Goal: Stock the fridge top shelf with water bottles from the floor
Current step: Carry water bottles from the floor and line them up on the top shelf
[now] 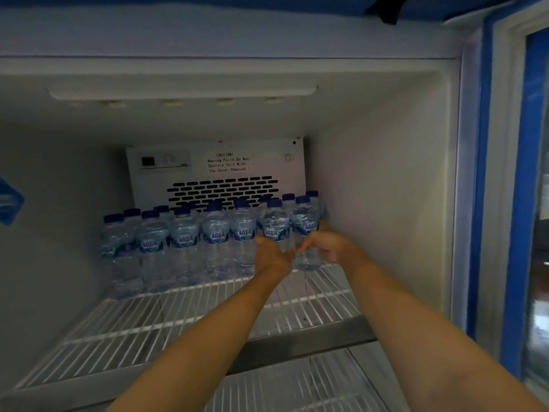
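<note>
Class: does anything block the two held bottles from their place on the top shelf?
Nothing visible does. The left hand holds the left bottle and the right hand the right bottle at the right end of the front row, next to the wall. Only bare shelf lies in front of them.

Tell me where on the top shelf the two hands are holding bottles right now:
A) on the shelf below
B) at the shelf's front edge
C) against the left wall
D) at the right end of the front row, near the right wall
D: the left hand grips the left-hand bottle and the right hand grips the right-hand bottle, both at the right end of the front row beside the right wall.
</note>
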